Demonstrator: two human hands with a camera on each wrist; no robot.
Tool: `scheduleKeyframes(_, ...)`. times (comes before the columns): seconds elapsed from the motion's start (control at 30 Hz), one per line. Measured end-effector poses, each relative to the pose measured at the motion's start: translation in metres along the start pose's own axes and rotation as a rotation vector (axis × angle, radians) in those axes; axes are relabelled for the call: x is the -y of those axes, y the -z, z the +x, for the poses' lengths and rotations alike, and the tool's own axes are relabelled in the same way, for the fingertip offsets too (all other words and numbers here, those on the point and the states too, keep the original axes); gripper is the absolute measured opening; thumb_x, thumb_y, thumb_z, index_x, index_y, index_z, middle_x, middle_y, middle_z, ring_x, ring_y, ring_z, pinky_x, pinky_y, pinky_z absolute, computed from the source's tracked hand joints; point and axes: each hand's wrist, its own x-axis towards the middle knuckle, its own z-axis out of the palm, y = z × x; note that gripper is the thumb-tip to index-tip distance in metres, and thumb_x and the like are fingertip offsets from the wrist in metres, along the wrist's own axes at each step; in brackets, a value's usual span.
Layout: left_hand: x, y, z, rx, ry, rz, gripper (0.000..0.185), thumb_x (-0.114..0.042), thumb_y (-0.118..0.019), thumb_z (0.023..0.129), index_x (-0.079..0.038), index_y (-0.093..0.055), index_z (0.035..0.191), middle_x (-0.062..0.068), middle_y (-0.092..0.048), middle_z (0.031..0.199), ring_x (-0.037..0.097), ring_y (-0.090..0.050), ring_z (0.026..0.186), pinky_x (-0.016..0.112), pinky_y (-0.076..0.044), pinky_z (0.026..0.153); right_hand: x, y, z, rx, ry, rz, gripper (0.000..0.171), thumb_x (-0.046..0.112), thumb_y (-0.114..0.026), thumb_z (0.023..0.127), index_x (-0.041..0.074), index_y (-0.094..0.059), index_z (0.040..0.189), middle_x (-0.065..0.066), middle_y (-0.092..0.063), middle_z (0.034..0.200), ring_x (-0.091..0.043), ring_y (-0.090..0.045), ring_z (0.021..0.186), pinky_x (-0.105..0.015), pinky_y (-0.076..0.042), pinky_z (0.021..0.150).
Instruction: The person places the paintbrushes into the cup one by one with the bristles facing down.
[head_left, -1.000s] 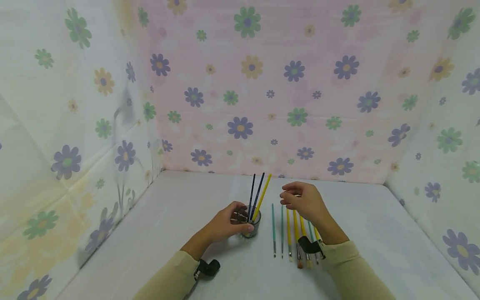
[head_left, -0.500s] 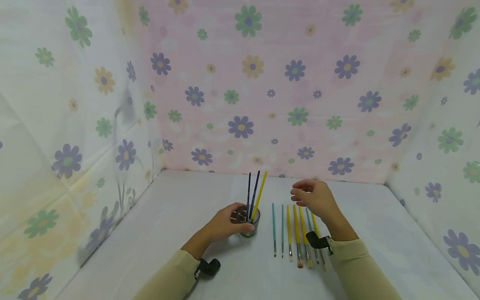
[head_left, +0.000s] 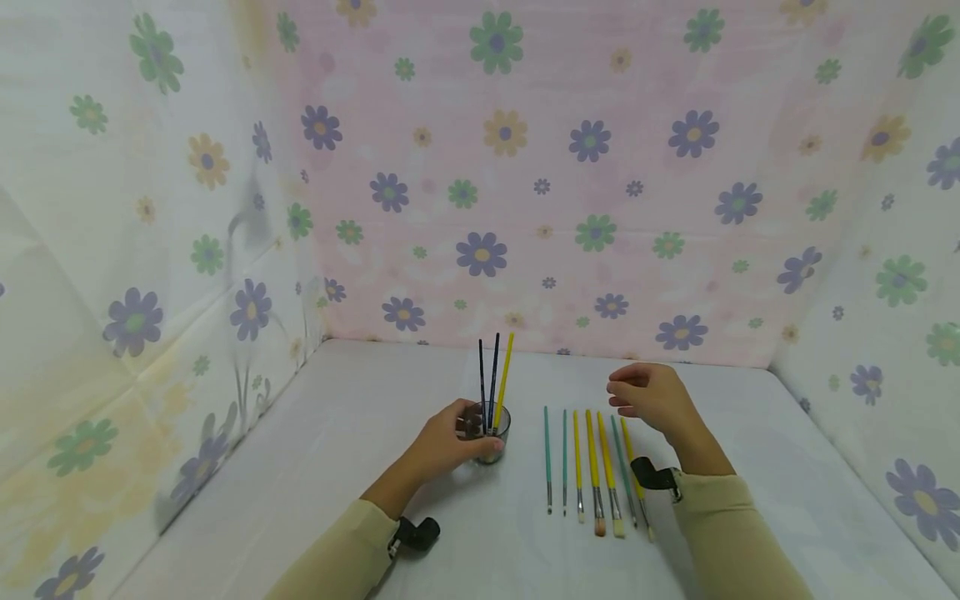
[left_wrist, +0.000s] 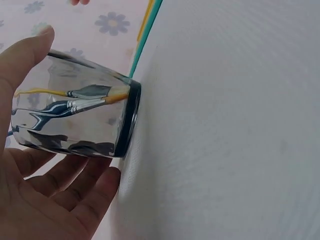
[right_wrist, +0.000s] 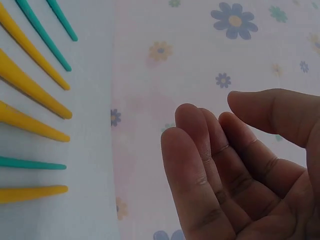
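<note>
My left hand [head_left: 442, 442] grips a clear drinking glass [left_wrist: 85, 122] at its side, thumb on one side and fingers on the other. Leaning in the glass, bristles down, are two dark-handled paintbrushes [head_left: 492, 379] and a yellow-handled paintbrush [head_left: 506, 375]. In the left wrist view their metal ferrules show through the wall. My right hand [head_left: 660, 400] hovers beyond the handle ends of a row of paintbrushes on the table, its fingers loosely bent and holding nothing. In the right wrist view the right fingers [right_wrist: 190, 160] stand apart from those handles.
Several paintbrushes lie side by side, bristles toward me, among them a teal one [head_left: 547, 450] at the left end and a yellow one [head_left: 595, 458] near the middle. The white table [head_left: 360, 392] ends at flower-patterned cloth walls [head_left: 480, 183] behind and on both sides.
My left hand has shifted the glass and its brushes a little left, and the brushes stand more upright. The right hand has moved right, above the right end of the row.
</note>
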Motion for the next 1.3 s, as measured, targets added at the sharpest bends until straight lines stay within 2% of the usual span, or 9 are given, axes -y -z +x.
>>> scheduleKeyframes(0.2,0.000,0.001,0.000,-0.034,0.032,0.001,0.083,-0.063,-0.084,0.078,-0.021,-0.054,0.143,0.003,-0.069,0.129,0.024,-0.065,0.121,0.051,-0.056,0.099,-0.010,0.009,0.003,0.022,-0.035,0.006,0.042,0.028,-0.068,0.101,-0.001,-0.064,0.131,-0.022,-0.068,0.128,-0.027,-0.075,0.103,-0.035,-0.064,0.083)
scheduleKeyframes(0.33,0.002,0.000,0.001,-0.045,0.028,0.014,0.083,-0.066,-0.083,0.077,-0.022,-0.055,0.141,0.001,-0.070,0.128,0.023,-0.064,0.122,0.054,-0.054,0.102,-0.016,0.015,0.004,0.031,-0.073,0.020,0.046,0.030,-0.069,0.101,-0.003,-0.062,0.133,-0.024,-0.067,0.130,-0.028,-0.074,0.105,-0.036,-0.064,0.084)
scheduleKeyframes(0.53,0.003,0.000,0.002,-0.055,0.016,0.028,0.080,-0.065,-0.082,0.078,-0.020,-0.056,0.139,-0.001,-0.071,0.124,0.020,-0.064,0.119,0.054,-0.052,0.104,-0.026,0.021,0.007,-0.004,-0.176,0.029,0.046,0.032,-0.068,0.101,-0.003,-0.062,0.131,-0.026,-0.066,0.132,-0.027,-0.075,0.102,-0.036,-0.064,0.082)
scheduleKeyframes(0.7,0.001,0.001,0.001,-0.058,0.009,0.036,0.080,-0.066,-0.082,0.077,-0.020,-0.057,0.137,-0.003,-0.071,0.116,0.018,-0.064,0.109,0.048,-0.055,0.099,-0.036,0.023,0.008,-0.009,-0.282,-0.016,0.048,0.031,-0.071,0.099,-0.004,-0.061,0.130,-0.024,-0.070,0.123,-0.022,-0.076,0.093,-0.035,-0.064,0.078)
scheduleKeyframes(0.87,-0.002,0.002,0.000,-0.063,0.023,0.055,0.080,-0.067,-0.081,0.077,-0.021,-0.057,0.137,-0.003,-0.070,0.113,0.018,-0.062,0.103,0.045,-0.055,0.093,-0.048,0.024,0.010,0.011,-0.346,-0.044,0.050,0.028,-0.074,0.097,-0.007,-0.060,0.130,-0.022,-0.073,0.111,-0.021,-0.075,0.086,-0.033,-0.064,0.075)
scheduleKeyframes(1.1,-0.003,0.002,0.000,-0.063,0.034,0.064,0.079,-0.067,-0.081,0.078,-0.022,-0.056,0.138,-0.001,-0.071,0.119,0.020,-0.062,0.108,0.048,-0.055,0.095,-0.062,0.028,0.011,0.057,-0.385,-0.064,0.048,0.024,-0.076,0.095,-0.010,-0.061,0.126,-0.015,-0.076,0.097,-0.018,-0.074,0.077,-0.032,-0.063,0.071)
scheduleKeyframes(1.3,-0.002,0.002,0.000,-0.062,0.029,0.058,0.086,-0.069,-0.081,0.076,-0.020,-0.055,0.141,0.001,-0.072,0.121,0.020,-0.065,0.112,0.052,-0.055,0.098,-0.069,0.027,0.010,0.108,-0.397,-0.078,0.045,0.026,-0.076,0.095,-0.009,-0.065,0.121,-0.011,-0.077,0.090,-0.018,-0.074,0.075,-0.032,-0.062,0.068)
